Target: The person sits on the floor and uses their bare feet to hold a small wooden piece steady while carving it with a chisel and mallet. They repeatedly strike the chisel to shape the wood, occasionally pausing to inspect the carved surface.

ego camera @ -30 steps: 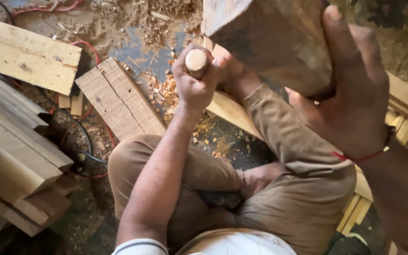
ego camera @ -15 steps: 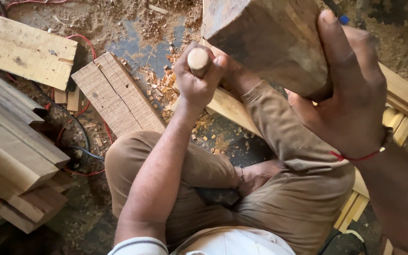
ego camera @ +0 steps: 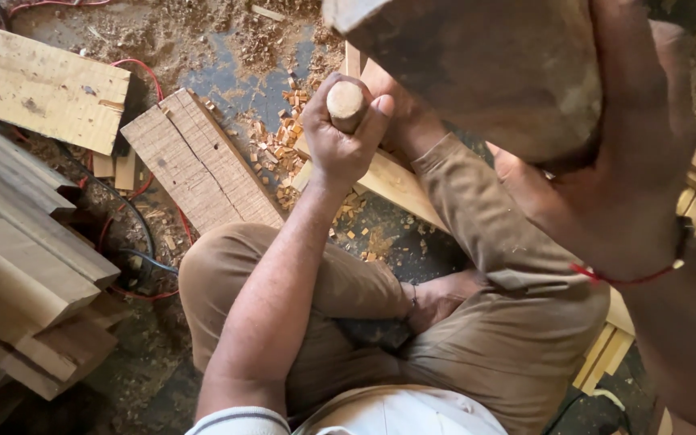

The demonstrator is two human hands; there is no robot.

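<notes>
I sit cross-legged on the floor. My left hand (ego camera: pixel 340 149) is wrapped around a chisel with a round wooden handle (ego camera: pixel 345 103), held upright over a light wooden plank (ego camera: pixel 396 187) that runs under my right leg. My right hand (ego camera: pixel 610 189), with a red thread at the wrist, grips a heavy dark wooden block (ego camera: pixel 485 72) raised close to the camera, above and right of the chisel. The chisel's blade is hidden by my fist.
Wood chips (ego camera: pixel 275 141) and sawdust lie around the chisel. A grooved board (ego camera: pixel 199 165) and a pale board (ego camera: pixel 46 89) lie to the left. Stacked planks (ego camera: pixel 18 274) fill the left edge. Red and black cables (ego camera: pixel 134 258) run between them.
The wooden block in my right hand has come a little closer to the camera and shifted right. My left hand stays on the chisel in the same spot.
</notes>
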